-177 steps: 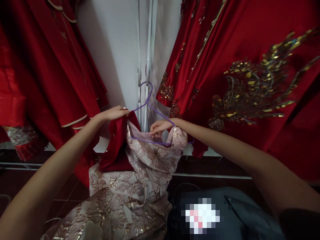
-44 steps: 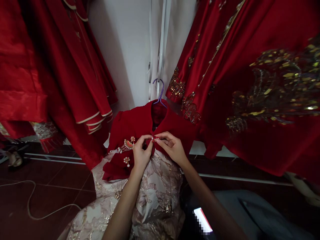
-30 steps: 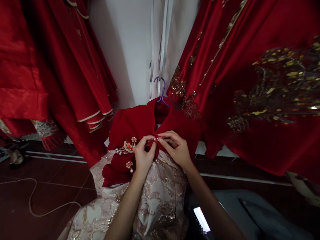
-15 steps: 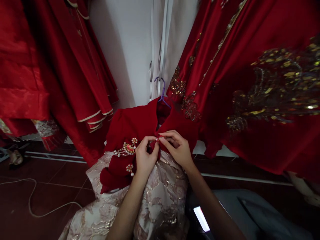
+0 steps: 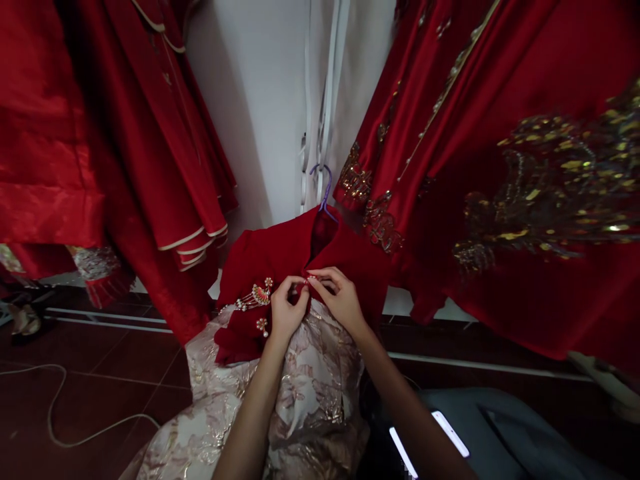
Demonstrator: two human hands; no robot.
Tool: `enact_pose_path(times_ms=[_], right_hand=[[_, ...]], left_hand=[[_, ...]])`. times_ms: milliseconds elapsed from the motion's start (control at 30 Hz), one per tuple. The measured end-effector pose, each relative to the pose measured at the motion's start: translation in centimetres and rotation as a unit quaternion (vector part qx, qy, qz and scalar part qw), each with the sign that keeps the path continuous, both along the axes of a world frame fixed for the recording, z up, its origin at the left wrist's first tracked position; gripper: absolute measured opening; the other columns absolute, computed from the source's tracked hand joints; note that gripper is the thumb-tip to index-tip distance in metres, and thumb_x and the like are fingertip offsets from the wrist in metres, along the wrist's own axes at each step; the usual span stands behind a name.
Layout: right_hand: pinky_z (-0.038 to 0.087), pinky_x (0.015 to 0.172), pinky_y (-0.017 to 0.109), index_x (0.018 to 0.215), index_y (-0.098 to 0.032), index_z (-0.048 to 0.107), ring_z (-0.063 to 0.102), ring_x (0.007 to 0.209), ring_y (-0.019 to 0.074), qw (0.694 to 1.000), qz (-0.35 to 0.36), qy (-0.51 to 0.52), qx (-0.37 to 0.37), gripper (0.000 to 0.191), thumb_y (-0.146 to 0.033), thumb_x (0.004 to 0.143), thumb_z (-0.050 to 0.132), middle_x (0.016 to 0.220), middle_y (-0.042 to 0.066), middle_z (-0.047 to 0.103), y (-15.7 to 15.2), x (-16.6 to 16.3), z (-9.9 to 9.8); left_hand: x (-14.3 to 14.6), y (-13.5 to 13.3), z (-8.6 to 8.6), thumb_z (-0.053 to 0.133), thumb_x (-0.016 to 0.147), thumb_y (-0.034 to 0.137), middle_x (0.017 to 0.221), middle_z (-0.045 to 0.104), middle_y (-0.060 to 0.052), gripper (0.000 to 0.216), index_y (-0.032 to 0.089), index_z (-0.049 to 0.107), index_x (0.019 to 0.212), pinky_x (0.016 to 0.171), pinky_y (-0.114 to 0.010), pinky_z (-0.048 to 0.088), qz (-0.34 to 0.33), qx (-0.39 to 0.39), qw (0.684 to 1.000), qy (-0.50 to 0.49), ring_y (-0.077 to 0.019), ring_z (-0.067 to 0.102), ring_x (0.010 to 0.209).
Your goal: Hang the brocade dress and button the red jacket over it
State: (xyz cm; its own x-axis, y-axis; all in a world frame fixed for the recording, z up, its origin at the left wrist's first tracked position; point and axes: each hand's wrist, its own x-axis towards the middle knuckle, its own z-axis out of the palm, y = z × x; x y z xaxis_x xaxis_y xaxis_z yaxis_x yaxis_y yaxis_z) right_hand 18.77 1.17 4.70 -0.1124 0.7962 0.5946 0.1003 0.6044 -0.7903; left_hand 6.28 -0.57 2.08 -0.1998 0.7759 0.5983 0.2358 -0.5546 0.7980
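Observation:
A short red jacket point(image 5: 273, 247) with a stand-up neckline hangs on a purple hanger point(image 5: 327, 190). At its front opening, my left hand point(image 5: 287, 312) pinches the cloth edge between thumb and finger. My right hand point(image 5: 341, 301) pinches the same spot, its fingertips meeting those of the left. A small fastening seems to be between them, mostly hidden by the fingers. Left of my hands, a fan-shaped beaded ornament point(image 5: 261, 294) and a pearl flower ornament point(image 5: 263, 326) sit on the jacket. Below spreads a pale, gold-patterned skirt point(image 5: 315, 387).
Red garments point(image 5: 150, 147) hang at left, and a red dress with gold sequin embroidery point(image 5: 550, 180) hangs at right. White hanging straps point(image 5: 327, 87) run down the wall. A cable point(image 5: 63, 400) lies on the dark tiled floor. A grey padded surface point(image 5: 490, 427) is at lower right.
Both hands and the jacket front have shifted slightly left in view, still pinching at the same opening. A second bright strip now shows beside my right forearm.

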Motion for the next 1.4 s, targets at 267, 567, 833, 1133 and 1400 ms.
enact_pose_path(times_ms=[267,567,833,1133,1400], right_hand=[[0.053,0.073,0.028,0.094,-0.022,0.067,0.061,0.081,0.0152,1.000,-0.027,0.002,0.016,0.021,-0.036,0.081,0.059,0.092,0.005,0.061,-0.3,0.1,-0.1],[0.055,0.076,0.029,0.103,-0.024,0.067,0.061,0.085,0.0148,1.000,0.007,-0.019,0.011,0.025,-0.034,0.080,0.060,0.098,0.005,0.060,-0.2,1.6,-0.1],[0.055,0.081,0.030,0.107,-0.024,0.066,0.061,0.086,0.0145,1.000,0.012,-0.017,0.010,0.031,-0.034,0.077,0.064,0.100,0.005,0.059,-0.1,2.4,-0.3],[0.054,0.082,0.028,0.112,-0.023,0.063,0.062,0.087,0.0145,0.999,0.041,-0.010,-0.006,0.036,-0.034,0.078,0.063,0.104,0.006,0.058,0.9,2.6,-0.5],[0.049,0.088,0.032,0.119,-0.026,0.053,0.056,0.096,0.0149,0.998,0.059,-0.024,0.018,0.039,-0.032,0.081,0.056,0.112,0.006,0.052,1.0,3.2,-0.2]], left_hand=[[0.2,0.1,-0.4,0.058,0.077,0.031,0.080,0.064,-0.003,0.015,0.018,0.062,0.084,0.070,-0.025,0.048,-0.024,0.008,1.000,-0.007,-0.0137,0.059,0.074],[0.5,1.0,-0.9,0.058,0.077,0.028,0.083,0.067,-0.003,0.016,0.018,0.065,0.087,0.069,-0.025,0.051,-0.019,0.028,0.999,0.021,-0.0123,0.062,0.070],[0.1,0.4,1.1,0.056,0.078,0.025,0.078,0.065,-0.003,0.013,0.019,0.065,0.084,0.065,-0.023,0.049,-0.045,0.057,0.991,0.114,-0.0113,0.060,0.066],[-0.6,0.3,3.4,0.052,0.079,0.022,0.072,0.060,0.000,0.009,0.018,0.060,0.079,0.063,-0.021,0.042,-0.067,0.052,0.969,0.233,-0.0106,0.054,0.065],[0.7,0.9,3.0,0.047,0.085,0.024,0.080,0.061,-0.002,0.014,0.018,0.059,0.085,0.070,-0.023,0.044,-0.052,0.038,0.983,0.171,-0.0119,0.056,0.073]])
